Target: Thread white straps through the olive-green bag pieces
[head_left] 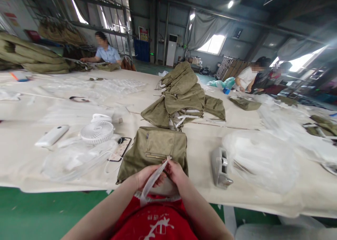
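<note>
An olive-green bag lies on the table in front of me, its zipped pocket facing up. My right hand is closed near its lower right part, fingertips pinching the top end of a white, translucent strip. From there the strip hangs down to the left, across my left hand and toward my red shirt. My left hand is at the bag's near edge with curled fingers. The strip partly covers it, and what it grips, if anything, is hidden.
More olive bags are piled beyond. At left lie a white fan, a phone and a white device. To the right stands a tape dispenser beside clear plastic bags. Several people work around the table.
</note>
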### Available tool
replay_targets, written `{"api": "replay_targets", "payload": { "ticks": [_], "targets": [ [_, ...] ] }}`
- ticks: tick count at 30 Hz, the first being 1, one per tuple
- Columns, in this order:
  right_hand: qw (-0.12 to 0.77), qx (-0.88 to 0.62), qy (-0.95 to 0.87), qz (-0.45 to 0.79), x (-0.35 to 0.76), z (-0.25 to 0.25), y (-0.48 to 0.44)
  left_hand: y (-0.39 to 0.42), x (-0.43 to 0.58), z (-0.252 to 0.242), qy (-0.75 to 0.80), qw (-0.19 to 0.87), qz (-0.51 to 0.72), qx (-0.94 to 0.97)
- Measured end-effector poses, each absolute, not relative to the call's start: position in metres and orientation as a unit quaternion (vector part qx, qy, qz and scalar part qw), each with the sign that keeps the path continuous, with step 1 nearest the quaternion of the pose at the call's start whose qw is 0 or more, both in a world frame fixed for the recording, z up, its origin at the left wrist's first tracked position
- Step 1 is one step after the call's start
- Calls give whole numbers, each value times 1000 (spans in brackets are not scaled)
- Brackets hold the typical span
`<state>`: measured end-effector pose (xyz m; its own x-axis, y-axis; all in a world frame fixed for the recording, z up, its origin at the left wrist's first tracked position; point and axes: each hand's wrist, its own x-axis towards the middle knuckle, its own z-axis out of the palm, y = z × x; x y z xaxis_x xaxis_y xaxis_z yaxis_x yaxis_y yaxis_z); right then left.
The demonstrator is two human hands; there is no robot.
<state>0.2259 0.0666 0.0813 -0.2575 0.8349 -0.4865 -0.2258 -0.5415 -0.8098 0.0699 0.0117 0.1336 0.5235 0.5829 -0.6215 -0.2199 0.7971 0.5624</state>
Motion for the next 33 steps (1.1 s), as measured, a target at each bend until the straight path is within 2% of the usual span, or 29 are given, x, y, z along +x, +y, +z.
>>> {"api": "replay_targets", "payload": {
  "ticks": [3,7,10,14,18,23,28,30,33],
  "targets": [
    [405,-508,-215,729,232,82,76,0,40,140,448,827,210,265],
    [404,-522,-200,724,230,80,86,-21,2,142,518,774,219,292],
    [383,-521,-207,734,236,84,90,-32,-20,138,607,664,289,327],
    [294,-477,-243,792,265,102,94,-35,-49,130,717,473,385,336],
    [252,-450,-325,793,294,118,91,-28,-67,120,778,352,383,354],
    [274,-543,-400,685,309,119,82,-20,-62,102,835,210,282,424],
    [297,-631,-516,498,338,122,80,-16,-56,92,841,261,197,432],
    [246,-647,-571,441,350,128,74,-15,-57,92,843,261,177,436],
    [67,-636,-694,330,354,135,47,-13,-57,95,846,260,153,439]
  ]
}}
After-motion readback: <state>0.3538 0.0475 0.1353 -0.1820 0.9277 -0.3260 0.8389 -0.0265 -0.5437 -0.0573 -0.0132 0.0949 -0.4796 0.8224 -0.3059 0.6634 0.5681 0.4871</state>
